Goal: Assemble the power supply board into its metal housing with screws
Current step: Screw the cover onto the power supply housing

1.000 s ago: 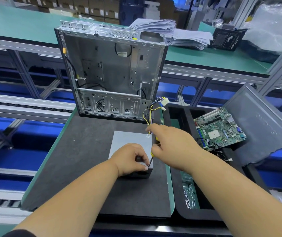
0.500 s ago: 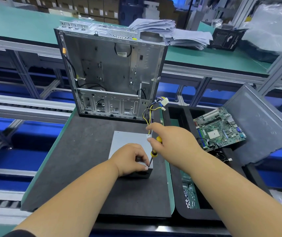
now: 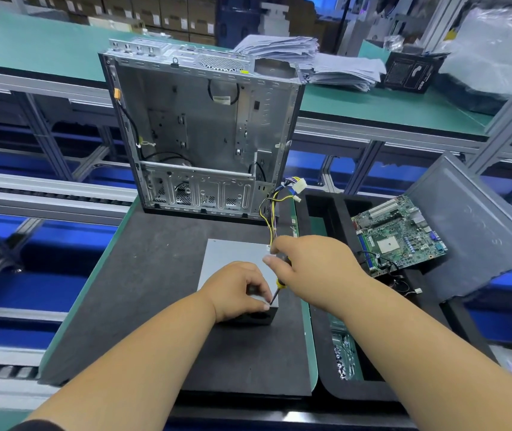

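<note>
1. Your left hand (image 3: 238, 290) grips the near right corner of the PSU (image 3: 232, 259), fingers curled over its top edge, pinching at or beside the screw point.
2. Your right hand (image 3: 307, 269) grips the screwdriver (image 3: 279, 286); its yellow collar shows below your fingers.
3. The screwdriver's long axis slants down and toward you, from your right hand to its tip, which meets the PSU's near right corner just beside your left fingertips (image 3: 264, 304). The screw itself is too small to make out.
4. The PSU lies flat on the black mat (image 3: 142, 275) on the table, directly under both hands, its cable bundle (image 3: 274, 209) running off the far right corner.
5. The open case (image 3: 201, 135) stands upright behind the PSU, apart from it.
6. Judgement: the tip must stay seated and the shaft square to the screw; your left fingers sit close enough to be struck if it slips.
</note>
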Motion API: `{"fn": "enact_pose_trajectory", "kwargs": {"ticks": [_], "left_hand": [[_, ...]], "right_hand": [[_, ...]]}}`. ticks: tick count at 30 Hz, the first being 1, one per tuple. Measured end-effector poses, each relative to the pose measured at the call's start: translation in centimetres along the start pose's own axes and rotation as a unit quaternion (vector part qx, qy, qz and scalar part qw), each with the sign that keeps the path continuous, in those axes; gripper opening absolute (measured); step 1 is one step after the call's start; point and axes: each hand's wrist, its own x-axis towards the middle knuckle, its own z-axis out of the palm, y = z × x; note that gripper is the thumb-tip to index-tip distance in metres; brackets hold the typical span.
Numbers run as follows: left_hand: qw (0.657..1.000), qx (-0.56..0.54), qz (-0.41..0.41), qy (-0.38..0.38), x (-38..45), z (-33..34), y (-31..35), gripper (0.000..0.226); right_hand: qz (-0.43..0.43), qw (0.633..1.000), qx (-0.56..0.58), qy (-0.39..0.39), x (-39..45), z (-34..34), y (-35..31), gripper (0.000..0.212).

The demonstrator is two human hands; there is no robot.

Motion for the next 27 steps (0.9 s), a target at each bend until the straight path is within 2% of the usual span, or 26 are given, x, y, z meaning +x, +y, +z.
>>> {"fn": "enact_pose_trajectory", "kwargs": {"ticks": [5,9,12,15,19,21,27], "left_hand": [[1.000,-0.011,-0.004,-0.003,0.02,-0.03,-0.09,0.016],[1.000,-0.001,0.000,-0.001,0.01,0.02,-0.10,0.017],[1.000,-0.003,-0.001,0.000,0.01,-0.03,-0.02,0.015],[1.000,0.003,0.005,-0.002,-0.01,-0.05,-0.03,0.015],[1.000,0.002,0.005,0.003,0.00,-0.04,0.02,0.015],[1.000,0.006,0.008,0.001,0.00,-0.01,0.03,0.016],[1.000,0.010,0.006,0.003,0.06,0.03,-0.19,0.015]], "right_hand": [[-0.011,0.999,0.036,0.000,-0.10,-0.42,-0.17,0.043],[-0.003,1.000,-0.015,0.003,0.06,-0.21,0.09,0.037],[-0.003,1.000,0.000,0.008,-0.22,-0.13,-0.03,0.034],[-0.016,0.999,0.030,0.020,-0.27,-0.41,-0.09,0.045],[-0.011,1.000,-0.022,0.013,-0.10,-0.45,0.07,0.032],[0.000,0.999,-0.036,0.000,-0.12,-0.44,0.10,0.034],[-0.022,0.999,0.024,0.005,-0.37,-0.86,-0.13,0.040]]}}
